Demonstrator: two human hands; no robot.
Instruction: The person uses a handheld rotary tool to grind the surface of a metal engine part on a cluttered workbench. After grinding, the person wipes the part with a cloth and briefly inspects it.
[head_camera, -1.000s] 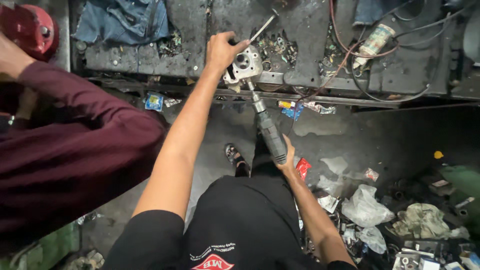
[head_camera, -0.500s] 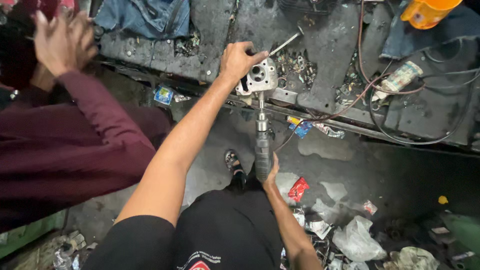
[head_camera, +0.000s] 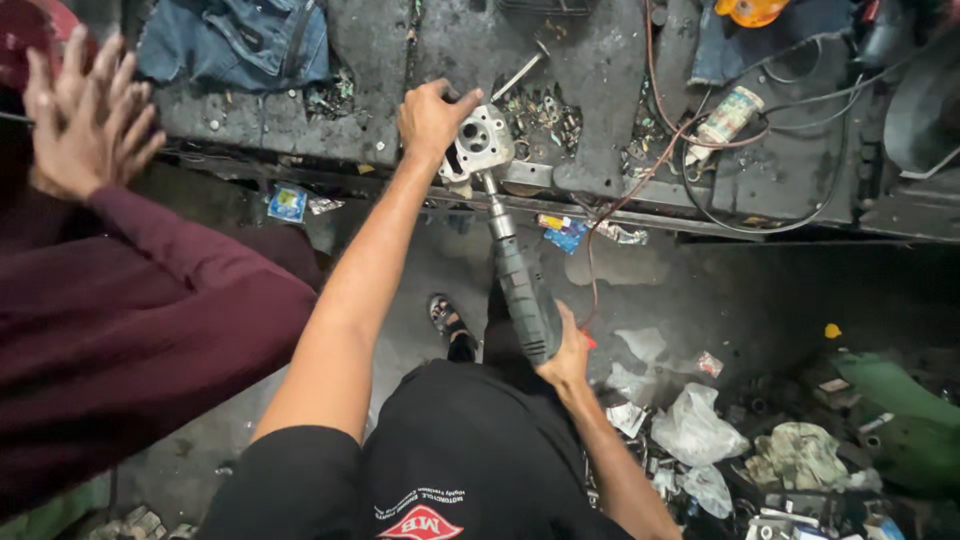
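My left hand (head_camera: 432, 118) grips a small grey metal engine part (head_camera: 478, 142) with round bores, held at the edge of a dark, greasy workbench (head_camera: 600, 90). My right hand (head_camera: 567, 352) holds the grey body of a slim power tool (head_camera: 522, 285), and its shaft runs up into the underside of the metal part. My black shirt and one sandalled foot (head_camera: 447, 320) show below the tool.
Another person in a maroon sleeve (head_camera: 130, 320) stands at the left, with a hand (head_camera: 85, 125) raised. On the bench lie a blue cloth (head_camera: 240, 40), cables, a can (head_camera: 728, 115) and metal scraps. Plastic bags and litter (head_camera: 700, 430) cover the floor at the right.
The view has shifted slightly, and the other person's hand has risen and spread at the upper left. My hands keep the same hold on the part and the tool.
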